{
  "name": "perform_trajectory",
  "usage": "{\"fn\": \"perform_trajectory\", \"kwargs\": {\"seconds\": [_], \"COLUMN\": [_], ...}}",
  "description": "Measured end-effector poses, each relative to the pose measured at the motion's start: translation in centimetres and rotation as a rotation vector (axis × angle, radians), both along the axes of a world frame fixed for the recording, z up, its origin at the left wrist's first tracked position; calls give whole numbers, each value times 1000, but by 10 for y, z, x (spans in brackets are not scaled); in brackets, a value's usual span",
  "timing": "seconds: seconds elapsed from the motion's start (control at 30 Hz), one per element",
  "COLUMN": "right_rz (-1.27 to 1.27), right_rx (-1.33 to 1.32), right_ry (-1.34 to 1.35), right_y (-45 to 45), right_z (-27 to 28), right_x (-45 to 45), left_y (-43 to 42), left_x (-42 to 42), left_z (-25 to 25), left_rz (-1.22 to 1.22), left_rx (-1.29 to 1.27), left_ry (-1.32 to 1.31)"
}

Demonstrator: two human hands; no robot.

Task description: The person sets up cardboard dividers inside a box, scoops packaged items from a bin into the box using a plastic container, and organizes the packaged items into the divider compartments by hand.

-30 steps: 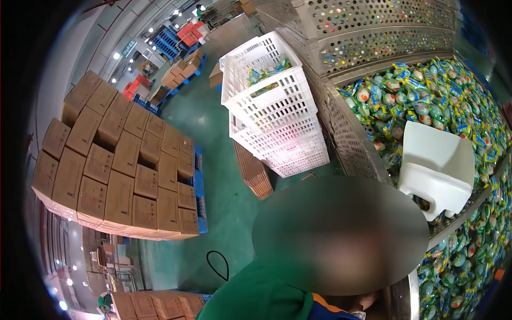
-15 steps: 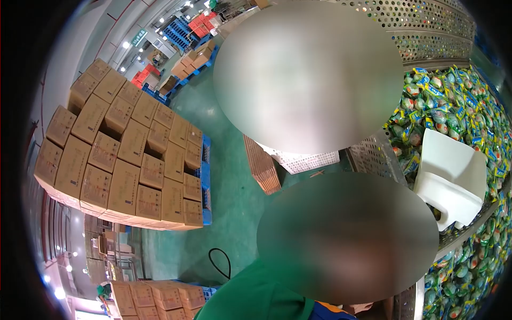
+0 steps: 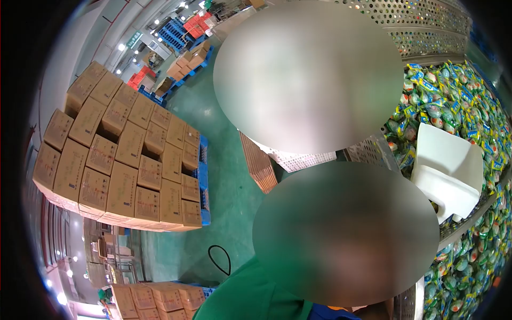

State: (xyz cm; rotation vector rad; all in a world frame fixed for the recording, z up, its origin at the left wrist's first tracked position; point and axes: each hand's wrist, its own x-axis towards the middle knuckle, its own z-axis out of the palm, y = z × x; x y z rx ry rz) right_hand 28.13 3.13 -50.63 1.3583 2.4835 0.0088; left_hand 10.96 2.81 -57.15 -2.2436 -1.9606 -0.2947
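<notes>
Neither of my hands can be made out; two large blurred patches cover the middle of the view. On the right, a white plastic scoop (image 3: 448,160) rests on a heap of small wrapped items (image 3: 453,101) in clear, green, blue and yellow packaging. More such packets (image 3: 469,266) lie below a metal rim (image 3: 464,221). A person's green sleeve and shoulder (image 3: 256,293) show at the bottom, with the rest mostly hidden by the lower blur.
Stacked cartons (image 3: 128,144) stand on a blue pallet (image 3: 203,181) at the left. Flattened cardboard (image 3: 256,162) and a white perforated crate (image 3: 304,160) are near the middle. A black loop (image 3: 219,260) lies on the green floor (image 3: 229,213). Perforated metal panels (image 3: 426,42) border the heap.
The whole view has shifted slightly, so the scoop and the heap appear a little further up and left. Nothing is visibly taken hold of or let go.
</notes>
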Motion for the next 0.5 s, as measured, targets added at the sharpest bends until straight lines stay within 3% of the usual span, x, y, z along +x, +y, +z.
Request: {"fn": "perform_trajectory", "kwargs": {"seconds": [0.1, 0.13, 0.17, 0.2, 0.27, 0.3, 0.33, 0.37, 0.5], "right_rz": [129, 203, 111, 62, -76, -71, -152, -160, -184], "right_rx": [-15, -56, -179, -204, -272, -227, -203, -191, -209], "right_ry": [372, 579, 487, 503, 676, 701, 612, 678, 792], "right_y": [8, 17, 17, 17, 23, 24, 20, 18, 15], "right_z": [-6, 5, 33, 24, 35, 44, 46, 39, 57], "right_x": [11, 7, -4, 3, -3, -4, 0, 6, 11], "left_y": [-2, -4, -4, -7, 7, 11, 18, 12, -16], "left_x": [12, 10, -1, -11, -21, -27, -26, -28, -35], "left_z": [-28, 0, 24, 51, 66, 78, 81, 79, 70], "left_rz": [10, 123, 75, 59, -102, -142, -144, -189, -438], "left_rx": [28, -3, -198, 99, -217, -151, -425, -286, -614], "left_ry": [-88, -202, -459, -514, -247, -271, -153, -273, -320]}}
